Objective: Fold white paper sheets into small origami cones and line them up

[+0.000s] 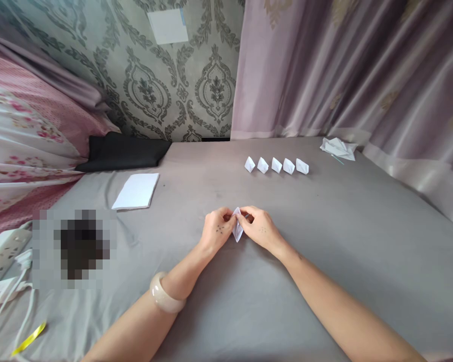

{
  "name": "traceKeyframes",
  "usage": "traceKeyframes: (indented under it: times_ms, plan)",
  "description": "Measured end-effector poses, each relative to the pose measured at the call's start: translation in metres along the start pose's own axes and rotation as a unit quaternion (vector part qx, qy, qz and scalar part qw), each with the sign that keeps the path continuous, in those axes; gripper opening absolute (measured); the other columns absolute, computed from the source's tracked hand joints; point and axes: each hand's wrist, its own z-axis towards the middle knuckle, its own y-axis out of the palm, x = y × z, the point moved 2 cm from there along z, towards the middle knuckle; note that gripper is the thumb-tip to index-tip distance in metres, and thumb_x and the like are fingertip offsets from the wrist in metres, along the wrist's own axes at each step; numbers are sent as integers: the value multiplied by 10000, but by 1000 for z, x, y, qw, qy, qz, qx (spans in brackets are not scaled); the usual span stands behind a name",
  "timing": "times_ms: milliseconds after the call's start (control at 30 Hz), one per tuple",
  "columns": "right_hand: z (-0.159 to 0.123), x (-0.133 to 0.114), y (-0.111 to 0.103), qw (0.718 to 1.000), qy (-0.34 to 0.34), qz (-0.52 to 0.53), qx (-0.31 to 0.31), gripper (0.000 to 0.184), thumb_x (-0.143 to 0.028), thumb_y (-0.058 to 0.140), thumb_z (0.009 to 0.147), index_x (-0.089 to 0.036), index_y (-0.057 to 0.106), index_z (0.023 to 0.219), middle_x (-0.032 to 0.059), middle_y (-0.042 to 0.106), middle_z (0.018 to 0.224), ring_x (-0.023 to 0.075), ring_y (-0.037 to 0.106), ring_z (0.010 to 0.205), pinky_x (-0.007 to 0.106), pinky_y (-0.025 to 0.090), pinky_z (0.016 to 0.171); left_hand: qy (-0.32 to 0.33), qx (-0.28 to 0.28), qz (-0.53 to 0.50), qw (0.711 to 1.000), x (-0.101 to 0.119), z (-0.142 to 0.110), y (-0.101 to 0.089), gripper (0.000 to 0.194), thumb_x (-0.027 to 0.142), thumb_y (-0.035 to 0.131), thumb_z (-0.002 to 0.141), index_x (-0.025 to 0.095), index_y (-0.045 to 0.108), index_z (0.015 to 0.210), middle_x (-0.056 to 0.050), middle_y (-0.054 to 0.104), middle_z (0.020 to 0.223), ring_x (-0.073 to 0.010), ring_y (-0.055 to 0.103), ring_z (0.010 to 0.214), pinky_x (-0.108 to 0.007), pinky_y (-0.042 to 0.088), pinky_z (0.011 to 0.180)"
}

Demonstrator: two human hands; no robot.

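Note:
A small piece of folded white paper (237, 232), shaped like a narrow diamond, stands between my two hands above the grey sheet. My left hand (218, 229) pinches its left side, thumb near the middle. From the right, my right hand (261, 226) grips the same paper with thumb and fingers. Part of the fold is hidden behind my fingertips. Beyond my hands, several folded white paper pieces (276, 165) sit in a row on the sheet.
A stack of white paper (136, 191) lies to the left, before a black cloth (124, 153). Crumpled white paper (338, 148) is at the far right. Power strips (7, 251) with cables and a yellow strip (29, 339) lie at the left edge. A blurred patch covers something dark.

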Motion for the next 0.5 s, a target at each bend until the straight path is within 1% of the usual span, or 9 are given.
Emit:
traceKeyframes:
  times_ms: [133,333,433,500]
  plan:
    - [0,-2,0,1000,-1,-7,-2,210,-350,546,836,-197,689,839,14,677,758,128,572,633,242,435,638,9,5,21,1000,3,-1,-1,183,269,527,778,160,641,686,5,628,610,-111,546,578,-208,357,546]
    - [2,6,0,1000,-13,21,2,210,-250,513,843,-198,715,862,30,695,827,136,614,714,240,442,674,7,8,18,1000,2,-1,0,210,326,549,782,159,641,694,-2,631,615,-118,552,589,-210,359,553]
    - [4,8,0,999,-20,25,4,209,-243,519,840,-204,724,863,28,696,831,137,615,721,243,443,675,15,-10,17,1000,2,0,1,233,332,523,804,158,663,739,-1,631,630,-118,550,604,-208,357,561]
    - [5,9,0,999,-14,36,8,206,-254,525,843,-205,723,868,26,702,828,138,619,718,244,448,676,28,-24,28,999,2,0,1,275,339,490,828,154,667,728,9,595,595,-109,516,576,-206,334,544]
